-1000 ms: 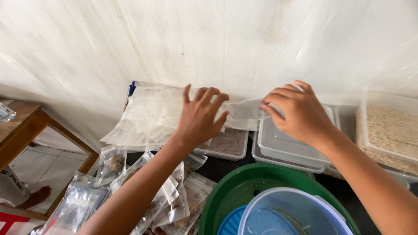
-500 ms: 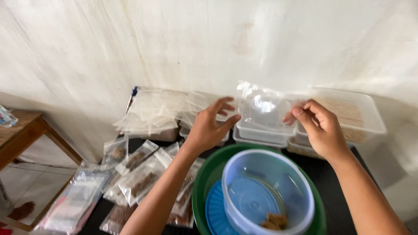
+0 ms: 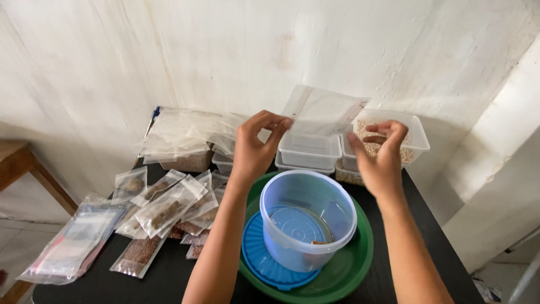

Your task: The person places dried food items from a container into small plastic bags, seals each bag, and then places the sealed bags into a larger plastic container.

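Below the hands stand a clear tub (image 3: pixel 308 218) on a blue lid (image 3: pixel 264 260) in a green basin (image 3: pixel 343 270); filled bags (image 3: pixel 169 205) lie left on the desk (image 3: pixel 424 225). The left hand (image 3: pixel 256 149) pinches an empty clear bag (image 3: pixel 323 111), lifted above stacked boxes (image 3: pixel 309 152), its long side nearly level. The right hand (image 3: pixel 382 157) has its fingers half curled just under the bag; contact is unclear.

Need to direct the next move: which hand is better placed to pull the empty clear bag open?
Probably the right hand: its fingers look free just under the clear bag. The left hand already pinches the bag's corner, so it can keep steadying it.
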